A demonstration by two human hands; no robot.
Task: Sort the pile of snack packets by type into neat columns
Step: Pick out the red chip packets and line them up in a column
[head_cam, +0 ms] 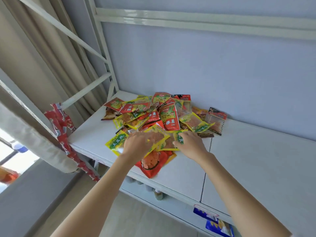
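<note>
The pile of snack packets point(159, 117) sits heaped toward the back left of the white shelf point(256, 159), against the pale wall, and as far as I can judge nothing is sorted yet: no column shows anywhere on the board, and red, yellow-green and clear packets lie overlapped at all angles.

I am at the near edge of the heap. My left hand point(136, 144) lies over a yellow-green packet point(116, 141), fingers spread and reaching onto a second yellow-edged packet point(159, 134) beside it; motion blur hides whether the fingers have closed on anything. My right hand point(188, 142) presses on a third yellow-green packet point(177, 137), thumb at its edge, perhaps starting a pinch, though I cannot tell for sure.

Beneath these lies a large red packet point(152, 165) poking toward the shelf's front edge. Further back stand red packets point(169, 117) and, off to the right, a clear hang-hole packet point(216, 120).

So the whole job remains: picking out each type and laying columns on the open board to the right. A strip of red sachets point(59, 122) hangs from the shelf frame point(85, 89) at left.
</note>
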